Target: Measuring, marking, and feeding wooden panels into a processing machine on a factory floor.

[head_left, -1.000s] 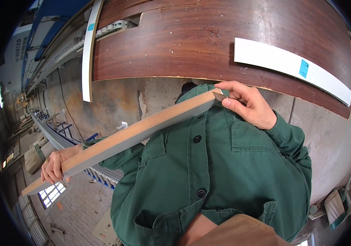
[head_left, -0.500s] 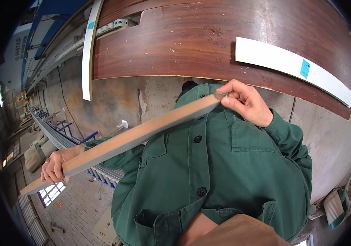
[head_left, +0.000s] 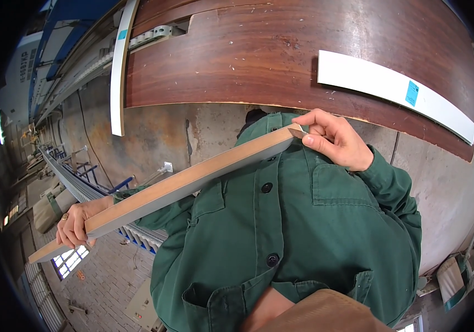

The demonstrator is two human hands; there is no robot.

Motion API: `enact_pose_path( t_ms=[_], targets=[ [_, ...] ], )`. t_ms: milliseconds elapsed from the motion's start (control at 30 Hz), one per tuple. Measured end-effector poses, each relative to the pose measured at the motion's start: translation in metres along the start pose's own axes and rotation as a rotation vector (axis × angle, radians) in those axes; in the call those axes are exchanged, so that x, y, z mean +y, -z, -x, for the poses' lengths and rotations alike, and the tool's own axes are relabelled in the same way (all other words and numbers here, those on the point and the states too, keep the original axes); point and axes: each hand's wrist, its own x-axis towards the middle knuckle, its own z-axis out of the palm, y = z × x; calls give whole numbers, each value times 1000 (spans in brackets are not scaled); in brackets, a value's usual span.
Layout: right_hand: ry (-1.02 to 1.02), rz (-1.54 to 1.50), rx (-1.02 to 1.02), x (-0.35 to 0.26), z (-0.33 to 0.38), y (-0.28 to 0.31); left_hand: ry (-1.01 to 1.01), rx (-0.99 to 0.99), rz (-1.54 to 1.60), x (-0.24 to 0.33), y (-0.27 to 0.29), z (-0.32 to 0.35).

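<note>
A long narrow board, with a bare wood-coloured edge and a grey face, slants across the front of my green jacket. My left hand is wrapped round it close to its lower left end. At the upper right end is my right hand, thumb and forefinger pinching a small, thin, pointed blade. The blade lies against the corner of the board's end. Its other part is hidden in my fingers.
A brown wood-grain table stands ahead, with a white strip board bearing a blue label on its right. Another white strip juts over its left edge. Machine rails with rollers lie behind that. Metal profiles are low at left.
My right hand has shifted slightly right and down, and more of the blade shows at the board's end. The board and my left hand are nearly still.
</note>
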Motion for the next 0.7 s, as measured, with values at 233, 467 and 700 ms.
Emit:
enact_pose_path(
  t_ms=[233,467,700],
  targets=[
    [9,-14,-7,3,-3,0,34,-40,32,5,1,-2],
    [16,-51,-3,7,-6,-2,44,-27,-3,7,-2,-3],
    [12,-99,-26,13,-8,-2,-47,-24,-27,-1,-3,-4]
  ],
)
